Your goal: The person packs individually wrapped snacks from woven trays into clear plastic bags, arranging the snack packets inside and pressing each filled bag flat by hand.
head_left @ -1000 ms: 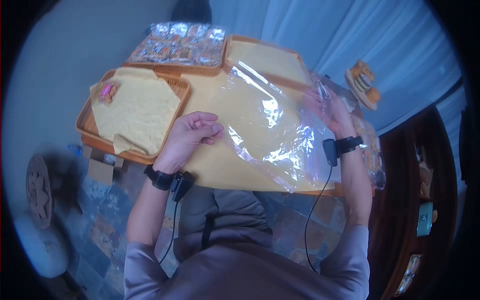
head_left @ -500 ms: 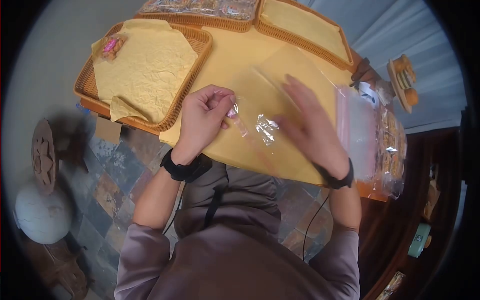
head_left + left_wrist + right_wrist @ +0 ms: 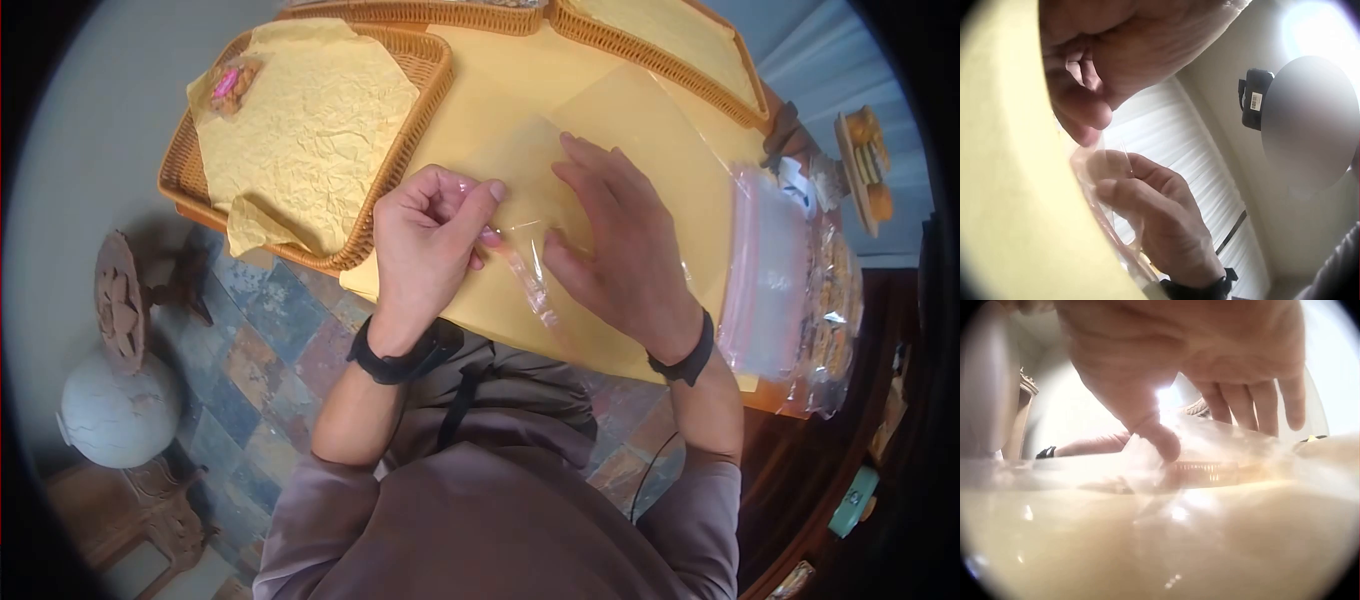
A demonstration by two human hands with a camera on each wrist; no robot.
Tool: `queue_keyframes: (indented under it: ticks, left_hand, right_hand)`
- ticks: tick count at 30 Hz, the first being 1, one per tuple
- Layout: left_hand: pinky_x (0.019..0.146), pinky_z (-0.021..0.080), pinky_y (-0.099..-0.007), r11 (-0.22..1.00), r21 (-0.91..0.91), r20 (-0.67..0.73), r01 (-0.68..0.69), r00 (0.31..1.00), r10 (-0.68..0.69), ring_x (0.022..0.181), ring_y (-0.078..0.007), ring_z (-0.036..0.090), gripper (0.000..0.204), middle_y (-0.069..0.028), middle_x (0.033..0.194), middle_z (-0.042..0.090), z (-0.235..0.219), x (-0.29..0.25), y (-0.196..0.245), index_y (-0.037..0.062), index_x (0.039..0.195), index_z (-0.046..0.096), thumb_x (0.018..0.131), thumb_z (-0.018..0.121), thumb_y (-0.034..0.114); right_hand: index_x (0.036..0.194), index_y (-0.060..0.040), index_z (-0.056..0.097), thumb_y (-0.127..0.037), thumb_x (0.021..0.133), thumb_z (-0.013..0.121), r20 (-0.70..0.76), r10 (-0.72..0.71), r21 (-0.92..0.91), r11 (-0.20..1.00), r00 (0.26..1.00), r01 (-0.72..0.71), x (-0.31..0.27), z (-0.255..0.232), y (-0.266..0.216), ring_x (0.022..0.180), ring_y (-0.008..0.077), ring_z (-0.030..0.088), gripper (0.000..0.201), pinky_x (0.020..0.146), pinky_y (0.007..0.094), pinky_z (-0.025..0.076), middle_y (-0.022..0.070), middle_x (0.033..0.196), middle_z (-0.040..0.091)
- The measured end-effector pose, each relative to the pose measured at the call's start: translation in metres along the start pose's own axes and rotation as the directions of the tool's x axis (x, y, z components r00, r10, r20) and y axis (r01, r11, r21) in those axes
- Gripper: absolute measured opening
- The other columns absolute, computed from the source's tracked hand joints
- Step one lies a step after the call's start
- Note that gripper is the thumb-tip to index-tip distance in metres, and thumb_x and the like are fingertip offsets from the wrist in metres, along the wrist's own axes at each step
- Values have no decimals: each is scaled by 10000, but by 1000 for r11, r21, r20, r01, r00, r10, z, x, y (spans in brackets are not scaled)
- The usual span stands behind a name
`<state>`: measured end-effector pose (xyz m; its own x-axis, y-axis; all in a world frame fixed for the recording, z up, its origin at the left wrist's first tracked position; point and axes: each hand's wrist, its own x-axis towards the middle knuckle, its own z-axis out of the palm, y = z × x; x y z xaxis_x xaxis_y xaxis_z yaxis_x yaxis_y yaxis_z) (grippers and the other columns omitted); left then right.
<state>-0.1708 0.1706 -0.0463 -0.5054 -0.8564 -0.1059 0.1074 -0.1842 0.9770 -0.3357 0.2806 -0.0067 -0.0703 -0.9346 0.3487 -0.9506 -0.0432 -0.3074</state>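
A clear plastic bag [image 3: 660, 140] with a pinkish strip [image 3: 532, 290] along its near edge lies over the yellow table covering [image 3: 490, 95]. Between thumb and curled fingers, my left hand [image 3: 425, 230] pinches the bag's left end. My right hand [image 3: 635, 245] is over the bag's near part, its fingers spread and mostly straight. Seen in the right wrist view, the thumb of the right hand [image 3: 1210, 356] is against the plastic, while the other fingers point down behind it. The left wrist view has thin film between the left fingertips and the right hand [image 3: 1166, 212].
At left, a wicker tray [image 3: 425, 120] holds crumpled yellow paper and a small snack packet [image 3: 233, 88] with a pink label. Pink-edged clear bags [image 3: 755, 280] lie in a stack at right, beside packaged snacks [image 3: 830, 310]. Another wicker tray [image 3: 660, 65] stands at the back.
My right hand has come from the table's right side to over the bag, beside the left hand. The left hand now pinches the bag's edge. The head view has tilted downward.
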Motion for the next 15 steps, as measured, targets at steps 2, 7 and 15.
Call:
queue_keyframes:
  ticks: [2, 7, 15]
  left_hand:
    - [433, 444, -195, 998, 70, -26, 4, 1000, -2, 561, -76, 658, 143, -35, 732, 693, 3, -2, 3, 24, 908, 635, 944, 757, 90]
    - [420, 423, -207, 939, 321, -71, -124, 986, 154, 512, -55, 572, 163, 8, 698, 602, 3, 0, -15, 42, 941, 551, 922, 705, -9]
    - [528, 423, -227, 600, 627, -21, -497, 759, 650, 595, -68, 526, 285, -7, 776, 569, 19, -25, -4, 11, 1039, 561, 852, 767, -50]
  right_hand:
    - [1067, 25, 647, -102, 770, 729, -112, -11, 52, 999, 994, 17, -1, 2, 6, 1175, 392, 620, 334, 998, 474, 524, 228, 1291, 638]
    - [888, -7, 637, -33, 754, 717, -320, 14, 155, 987, 947, 38, 3, -2, 18, 1023, 365, 673, 158, 841, 429, 573, 170, 1179, 699]
    - [851, -34, 617, -71, 784, 737, -348, -11, 220, 971, 937, 93, 3, 2, 14, 969, 325, 669, 143, 783, 418, 565, 132, 1126, 702]
